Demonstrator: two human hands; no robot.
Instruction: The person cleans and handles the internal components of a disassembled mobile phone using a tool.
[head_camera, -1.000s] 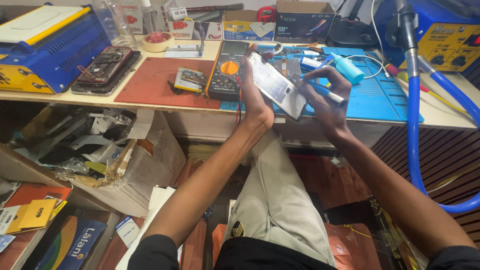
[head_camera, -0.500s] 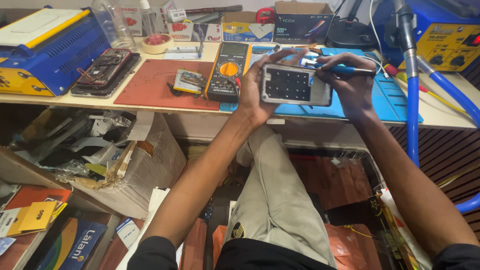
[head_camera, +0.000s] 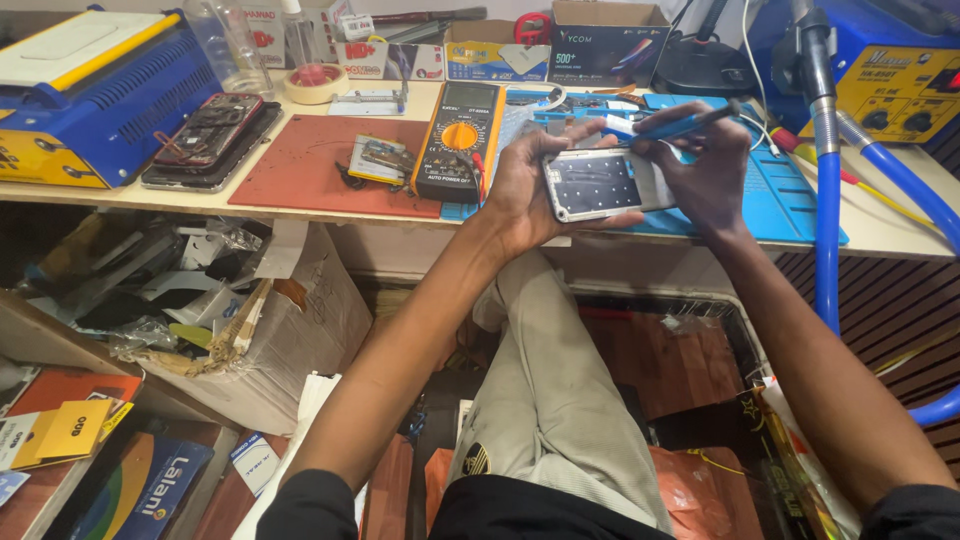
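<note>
Here, held flat between the curled fingers of the left hand (head_camera: 520, 195) and the right hand (head_camera: 705, 170): an opened phone (head_camera: 600, 185), silver-framed, its dark inner panel dotted with small marks, hovering just above the blue mat (head_camera: 790, 200); pinched in the right fingers too, a blue-handled tool (head_camera: 665, 127) slanting over the phone's top edge. Beyond the fingertips, a row of small cardboard boxes (head_camera: 500, 50) in red, blue and dark tones along the wall; left of the left fingers, a yellow multimeter (head_camera: 462, 135) and a red mat (head_camera: 310, 165). Beneath all, a pale wooden bench (head_camera: 890, 225), cluttered shelves below.
</note>
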